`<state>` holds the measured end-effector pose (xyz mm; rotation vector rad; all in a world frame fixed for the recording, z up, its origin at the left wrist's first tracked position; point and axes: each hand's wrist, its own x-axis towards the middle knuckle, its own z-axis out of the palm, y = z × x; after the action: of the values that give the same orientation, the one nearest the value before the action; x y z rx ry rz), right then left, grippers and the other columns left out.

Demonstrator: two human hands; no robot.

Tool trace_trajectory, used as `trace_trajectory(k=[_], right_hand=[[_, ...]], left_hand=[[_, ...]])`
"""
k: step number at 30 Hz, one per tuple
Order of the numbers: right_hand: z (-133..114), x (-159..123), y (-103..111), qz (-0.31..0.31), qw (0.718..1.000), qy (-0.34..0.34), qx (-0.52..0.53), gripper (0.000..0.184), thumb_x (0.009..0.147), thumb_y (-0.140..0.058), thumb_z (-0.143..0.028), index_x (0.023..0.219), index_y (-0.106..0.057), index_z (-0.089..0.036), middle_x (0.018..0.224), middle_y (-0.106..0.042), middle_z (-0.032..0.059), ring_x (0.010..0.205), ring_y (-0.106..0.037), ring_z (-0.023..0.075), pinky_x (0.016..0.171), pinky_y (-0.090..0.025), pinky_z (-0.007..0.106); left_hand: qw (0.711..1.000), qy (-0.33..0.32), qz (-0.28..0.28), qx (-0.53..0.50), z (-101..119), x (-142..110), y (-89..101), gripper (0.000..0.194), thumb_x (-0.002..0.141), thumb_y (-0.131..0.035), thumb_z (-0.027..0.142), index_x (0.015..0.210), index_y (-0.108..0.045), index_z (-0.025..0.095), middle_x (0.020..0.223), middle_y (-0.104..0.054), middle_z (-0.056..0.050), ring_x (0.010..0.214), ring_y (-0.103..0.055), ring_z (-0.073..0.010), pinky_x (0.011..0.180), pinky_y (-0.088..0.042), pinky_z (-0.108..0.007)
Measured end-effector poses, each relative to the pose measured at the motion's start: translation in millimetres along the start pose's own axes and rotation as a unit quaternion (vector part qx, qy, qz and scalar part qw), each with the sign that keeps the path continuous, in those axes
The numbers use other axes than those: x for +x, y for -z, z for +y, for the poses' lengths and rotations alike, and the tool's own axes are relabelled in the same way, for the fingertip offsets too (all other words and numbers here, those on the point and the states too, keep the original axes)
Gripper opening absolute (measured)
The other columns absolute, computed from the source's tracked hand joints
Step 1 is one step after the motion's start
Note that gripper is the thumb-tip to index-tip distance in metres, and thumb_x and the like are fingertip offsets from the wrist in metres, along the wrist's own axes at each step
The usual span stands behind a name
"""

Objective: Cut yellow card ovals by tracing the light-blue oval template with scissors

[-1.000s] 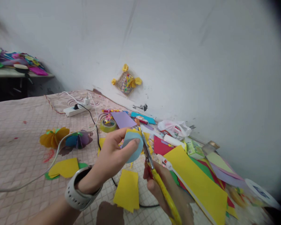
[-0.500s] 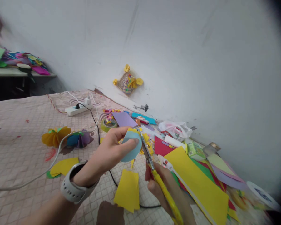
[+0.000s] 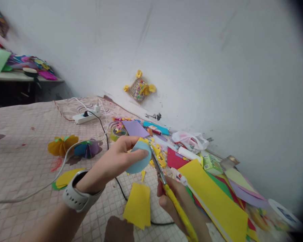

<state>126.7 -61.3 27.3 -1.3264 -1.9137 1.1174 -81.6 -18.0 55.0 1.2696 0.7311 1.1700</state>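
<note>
My left hand (image 3: 123,156) pinches a light blue paper circle (image 3: 140,164), thumb on top, with yellow paper showing along its upper edge. A pale watch is strapped round that wrist. In my right hand (image 3: 175,198) is a pair of scissors (image 3: 170,195) with yellow-wrapped handles. Their blades point up and away, the tips close to the right edge of the papers. Below the hands, cut yellow paper pieces (image 3: 137,205) lie on the tablecloth. Small yellow scraps (image 3: 160,156) are scattered behind the blades.
A power strip (image 3: 87,116) and its cables cross the table. Folded paper flowers (image 3: 63,145) sit at left, near a roll of tape (image 3: 118,133). Long yellow sheets (image 3: 214,201), a glue gun (image 3: 179,176) and a plastic bag (image 3: 190,139) are at right, beside the wall.
The blue circle and my left hand have shifted slightly against the scissors, and the circle has turned a little. The camera view has moved slightly. Both hands keep their hold.
</note>
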Motion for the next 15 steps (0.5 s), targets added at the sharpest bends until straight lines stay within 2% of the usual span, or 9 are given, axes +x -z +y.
trace_trajectory(k=[6, 11, 15], right_hand=[[-5.4, -1.3, -3.2, 0.025, 0.999, -0.014, 0.02, 0.063, 0.068, -0.055, -0.082, 0.072, -0.048, -0.02, 0.061, -0.04, -0.004, 0.058, -0.034, 0.013, 0.051, -0.023, 0.026], [-5.1, 0.0, -3.7, 0.01, 0.999, -0.023, 0.031, 0.066, 0.064, -0.058, -0.085, 0.07, -0.047, -0.02, 0.06, -0.039, -0.005, 0.055, -0.031, 0.0118, 0.05, -0.022, 0.026], [-3.2, 0.6, -3.6, 0.01, 0.999, -0.02, 0.042, 0.062, 0.067, -0.059, -0.081, 0.071, -0.046, -0.02, 0.061, -0.039, -0.0048, 0.057, -0.032, 0.012, 0.05, -0.023, 0.025]], left_hand=[[1.0, -0.002, -0.01, 0.004, 0.5, 1.0, 1.9, 0.013, 0.079, -0.062, 0.023, 0.068, -0.062, 0.015, 0.056, -0.052, 0.005, 0.045, -0.043, -0.0038, 0.039, -0.032, -0.012], [1.0, 0.0, -0.018, 0.002, -0.7, 0.9, 4.1, 0.015, 0.079, -0.062, 0.022, 0.066, -0.058, 0.016, 0.055, -0.051, 0.005, 0.044, -0.041, -0.0034, 0.038, -0.03, -0.012], [1.0, 0.0, -0.02, -0.002, -1.0, 0.0, 4.8, 0.014, 0.079, -0.062, 0.022, 0.066, -0.059, 0.016, 0.055, -0.051, 0.005, 0.044, -0.041, -0.0034, 0.038, -0.03, -0.012]])
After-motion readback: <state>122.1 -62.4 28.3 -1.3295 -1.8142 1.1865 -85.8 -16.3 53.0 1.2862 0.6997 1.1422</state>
